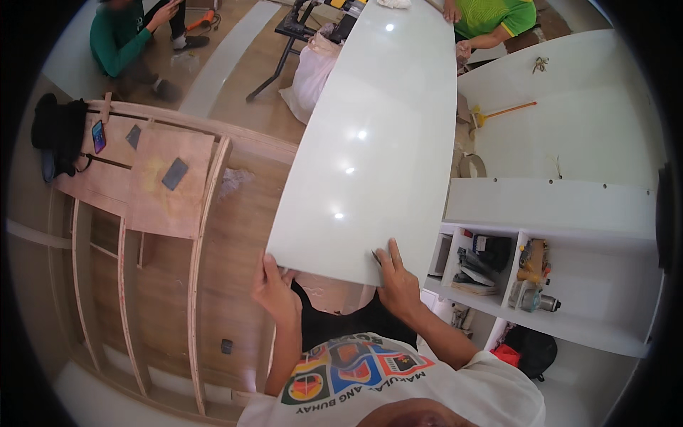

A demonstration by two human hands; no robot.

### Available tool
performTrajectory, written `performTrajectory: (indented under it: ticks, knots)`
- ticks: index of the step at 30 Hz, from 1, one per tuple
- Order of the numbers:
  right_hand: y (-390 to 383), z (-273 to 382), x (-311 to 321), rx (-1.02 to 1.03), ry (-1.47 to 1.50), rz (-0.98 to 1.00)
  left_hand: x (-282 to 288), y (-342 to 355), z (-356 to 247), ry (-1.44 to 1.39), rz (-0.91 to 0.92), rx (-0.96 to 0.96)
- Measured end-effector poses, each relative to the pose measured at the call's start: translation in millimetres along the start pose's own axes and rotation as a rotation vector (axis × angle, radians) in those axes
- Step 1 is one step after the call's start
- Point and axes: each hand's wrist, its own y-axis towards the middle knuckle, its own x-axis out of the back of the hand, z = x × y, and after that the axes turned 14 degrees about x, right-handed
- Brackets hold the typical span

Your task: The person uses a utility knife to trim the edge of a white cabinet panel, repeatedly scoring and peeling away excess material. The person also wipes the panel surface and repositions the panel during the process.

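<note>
A long glossy white panel (363, 171) stretches away from me, its near end at my waist. My left hand (277, 288) grips the near left corner, thumb raised beside the edge and fingers partly hidden underneath. My right hand (395, 281) holds the near right part, fingers on the top face; a small dark thin item shows by its fingertips, too small to name. At the far end, another person (491, 18) in a green and yellow shirt has hands at the panel's right edge.
Left stands a wooden frame (203, 285) bearing a phone (98, 136), grey pads and a black bag. Right are white cabinets (555, 206) with tools and bottles. A seated person (117, 43) in green is upper left; a folding stand (284, 35) and white sack (313, 78) lie beyond.
</note>
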Motion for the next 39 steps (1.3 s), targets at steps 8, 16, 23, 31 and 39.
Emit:
performTrajectory:
  ticks: [8,16,23,31,39]
  knots:
    - [21.8,-10.9,8.8,0.050,-0.080,0.037,-10.6,23.7,-7.3,-0.017,0.093,-0.045]
    - [16.6,22.9,25.4,0.195,0.358,-0.112,-4.1,18.3,-12.2,-0.015,0.046,-0.017]
    - [74.8,77.5,47.2,0.092,0.559,0.076,-0.4,20.2,-18.8,-0.030,0.135,0.138]
    - [126.4,105.0,45.9,0.391,0.208,0.183,-0.7,21.2,-22.8,-0.085,0.137,0.200]
    - [143.6,115.1,34.1,0.536,-0.001,0.183,-6.2,24.8,-21.2,-0.312,0.136,0.356]
